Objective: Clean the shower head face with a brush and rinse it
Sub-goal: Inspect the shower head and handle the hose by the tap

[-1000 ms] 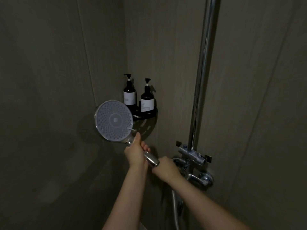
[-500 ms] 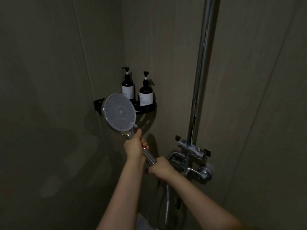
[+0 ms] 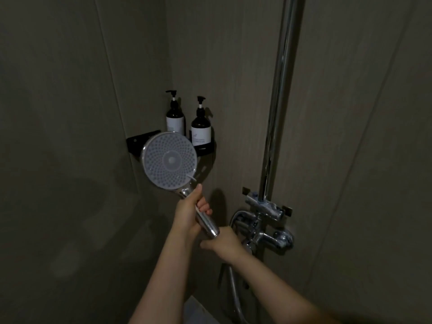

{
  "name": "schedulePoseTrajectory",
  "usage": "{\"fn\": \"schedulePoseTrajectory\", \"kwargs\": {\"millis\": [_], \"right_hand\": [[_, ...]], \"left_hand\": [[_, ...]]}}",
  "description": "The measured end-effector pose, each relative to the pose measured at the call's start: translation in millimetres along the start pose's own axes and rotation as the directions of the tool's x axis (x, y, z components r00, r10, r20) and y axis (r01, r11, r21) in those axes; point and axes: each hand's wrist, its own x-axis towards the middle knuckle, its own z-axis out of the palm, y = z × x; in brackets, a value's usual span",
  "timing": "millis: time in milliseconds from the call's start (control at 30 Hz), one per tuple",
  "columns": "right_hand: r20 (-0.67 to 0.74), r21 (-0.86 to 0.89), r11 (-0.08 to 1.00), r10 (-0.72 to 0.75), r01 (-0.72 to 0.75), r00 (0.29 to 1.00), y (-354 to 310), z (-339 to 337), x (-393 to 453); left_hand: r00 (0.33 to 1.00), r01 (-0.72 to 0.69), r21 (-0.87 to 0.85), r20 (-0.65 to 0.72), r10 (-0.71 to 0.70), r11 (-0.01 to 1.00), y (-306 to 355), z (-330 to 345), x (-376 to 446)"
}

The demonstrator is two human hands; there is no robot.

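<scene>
A round shower head (image 3: 169, 160) with a pale nozzle face turned toward me is held up in front of the corner shelf. My left hand (image 3: 188, 215) grips its chrome handle (image 3: 207, 220) just below the head, thumb pointing up. My right hand (image 3: 224, 244) grips the bottom end of the handle, where the hose joins. The hose (image 3: 233, 293) hangs down below my right wrist. No brush is in view.
A black corner shelf (image 3: 138, 140) carries two dark pump bottles (image 3: 175, 118) (image 3: 201, 129). A chrome riser pipe (image 3: 278, 101) runs up the right wall above the mixer tap (image 3: 268, 228). Grey wall panels close in on left and right.
The shower head has swung right and turned its face more squarely toward me. Both hands keep their hold on the handle.
</scene>
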Motion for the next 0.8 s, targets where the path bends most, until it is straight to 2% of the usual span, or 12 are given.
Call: {"fn": "schedulePoseTrajectory", "kwargs": {"millis": [100,167,200,267,300,333,400,433,500,633,800], "right_hand": [[0.186,0.191,0.981,-0.021,-0.015,0.982,12,-5,-6],[0.257,0.279,0.958,-0.008,-0.066,0.966,24,-14,-9],[0.225,0.319,0.942,0.032,-0.104,0.974,29,-21,-9],[-0.013,0.396,0.901,0.201,-0.179,0.980,45,-36,0],[-0.169,0.440,0.872,0.313,-0.213,0.935,55,-44,8],[-0.292,0.481,0.841,0.420,-0.248,0.859,61,-51,13],[-0.406,0.577,0.776,0.544,-0.256,0.735,68,-61,24],[-0.415,0.614,0.752,0.568,-0.242,0.711,69,-64,29],[-0.348,0.699,0.678,0.600,-0.227,0.720,67,-64,35],[-0.182,0.856,0.493,0.569,-0.155,0.802,58,-57,39],[-0.158,0.932,0.356,0.584,-0.076,0.796,53,-59,41]], "left_hand": [[1.000,-0.005,0.068,-0.019,0.006,0.998,-4,2,-4],[1.000,0.001,0.100,-0.021,0.001,0.995,-7,-3,-4],[1.000,0.009,0.105,-0.017,-0.008,0.994,-9,-7,-4],[0.999,0.043,0.107,-0.018,-0.042,0.993,-12,-14,-2],[0.998,0.060,0.108,-0.017,-0.059,0.992,-14,-17,-2],[0.997,0.075,0.110,-0.012,-0.074,0.991,-15,-20,-1],[0.995,0.097,0.114,0.007,-0.099,0.989,-17,-25,0],[0.994,0.105,0.109,0.018,-0.108,0.988,-17,-26,1],[0.991,0.125,0.098,0.040,-0.130,0.987,-19,-26,7],[0.978,0.168,0.123,0.107,-0.181,0.978,-22,-17,16],[0.953,0.189,0.144,0.210,-0.216,0.971,-22,-11,26]]}}
